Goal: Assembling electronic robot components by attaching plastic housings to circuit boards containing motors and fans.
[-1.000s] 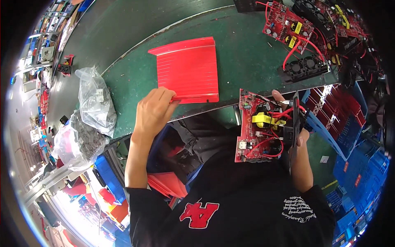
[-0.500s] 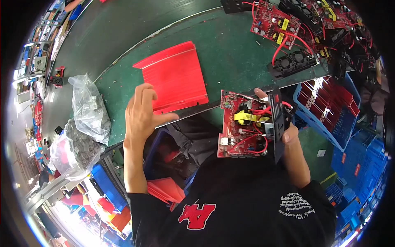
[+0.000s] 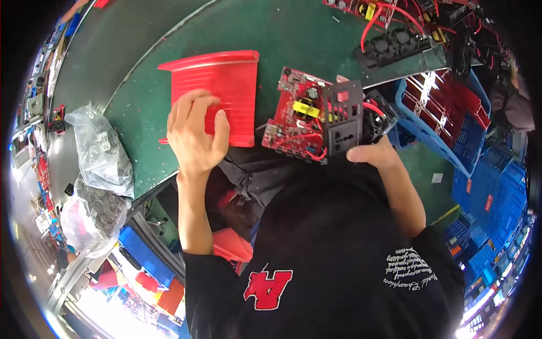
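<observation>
My right hand (image 3: 377, 155) grips a red circuit board assembly (image 3: 294, 116) by its black end panel (image 3: 344, 118), with the thumb against the panel's lower edge. A yellow-wrapped coil, red wires and a fan housing show on the assembly, which is held tilted at the bench edge. A red ribbed metal cover (image 3: 237, 96) with bent-up edges lies on the green bench to the left. Over the cover's lower left part rests my left hand (image 3: 197, 133), fingers bent and thumb apart, holding nothing. Whether its fingertips touch the cover I cannot tell.
Several more circuit boards and a black twin-fan unit (image 3: 392, 46) lie at the far right of the bench (image 3: 147, 124). A blue crate (image 3: 435, 150) with red panels stands right. Clear plastic bags (image 3: 101, 150) sit at the left edge. Red sheets (image 3: 231, 244) are below the bench.
My left hand has moved up onto the red cover. My right hand has swung the circuit board assembly up and left, turning its black panel's outer face more into view.
</observation>
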`<act>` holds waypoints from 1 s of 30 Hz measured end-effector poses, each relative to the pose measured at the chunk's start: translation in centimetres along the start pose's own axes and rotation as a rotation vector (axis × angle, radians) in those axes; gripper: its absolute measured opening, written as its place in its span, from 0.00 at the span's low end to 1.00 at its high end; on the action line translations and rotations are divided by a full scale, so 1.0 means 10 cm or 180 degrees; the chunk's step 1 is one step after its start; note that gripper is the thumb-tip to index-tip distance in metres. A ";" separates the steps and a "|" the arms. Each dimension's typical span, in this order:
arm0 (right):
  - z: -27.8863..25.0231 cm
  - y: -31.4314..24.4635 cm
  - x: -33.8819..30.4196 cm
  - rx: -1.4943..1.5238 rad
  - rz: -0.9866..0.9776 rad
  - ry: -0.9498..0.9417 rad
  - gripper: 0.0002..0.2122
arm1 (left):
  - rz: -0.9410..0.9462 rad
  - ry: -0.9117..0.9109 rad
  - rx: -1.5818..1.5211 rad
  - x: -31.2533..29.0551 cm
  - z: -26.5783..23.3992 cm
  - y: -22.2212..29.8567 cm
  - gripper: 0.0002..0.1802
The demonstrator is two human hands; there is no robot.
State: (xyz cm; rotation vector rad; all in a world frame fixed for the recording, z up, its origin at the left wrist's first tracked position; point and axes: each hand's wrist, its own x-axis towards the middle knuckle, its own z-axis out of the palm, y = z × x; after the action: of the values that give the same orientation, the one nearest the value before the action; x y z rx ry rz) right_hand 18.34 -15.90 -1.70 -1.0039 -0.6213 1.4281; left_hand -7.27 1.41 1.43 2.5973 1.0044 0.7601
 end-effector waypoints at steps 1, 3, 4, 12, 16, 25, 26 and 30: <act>0.03 0.01 0.02 0.0034 0.0041 0.0018 0.53 | 0.0046 -0.0011 0.0044 0.02 0.02 -0.01 0.08; 0.06 0.04 0.06 -0.0056 -0.0054 -0.0109 0.52 | -0.0024 -0.0179 0.0019 0.00 0.00 -0.02 0.17; 0.04 0.10 0.08 -0.0108 -0.0261 -0.0096 0.51 | -0.0024 -0.0234 0.0008 -0.01 0.00 -0.02 0.17; 0.02 0.16 0.11 0.0134 -0.0219 -0.0162 0.44 | -0.0018 -0.0370 0.0117 -0.08 -0.01 -0.05 0.18; 0.04 0.16 0.11 0.0254 -0.0207 -0.0054 0.44 | -0.0012 -0.0370 0.0139 -0.08 -0.01 -0.04 0.17; -0.01 0.19 0.17 0.0173 -0.0434 -0.0418 0.47 | -0.0161 -0.0392 0.0107 -0.07 0.00 -0.03 0.16; 0.01 0.18 0.18 0.0169 -0.0427 -0.0457 0.47 | -0.0182 -0.0392 0.0107 -0.07 0.00 -0.03 0.16; -0.01 0.13 0.21 0.0083 -0.0320 -0.0535 0.46 | -0.0160 -0.0425 0.0112 -0.04 -0.02 -0.03 0.17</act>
State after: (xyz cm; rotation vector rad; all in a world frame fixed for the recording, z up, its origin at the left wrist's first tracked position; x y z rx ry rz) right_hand 18.01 -14.08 -3.31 -0.8259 -0.7633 1.4370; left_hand -7.83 1.33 1.35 2.6023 1.0475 0.5536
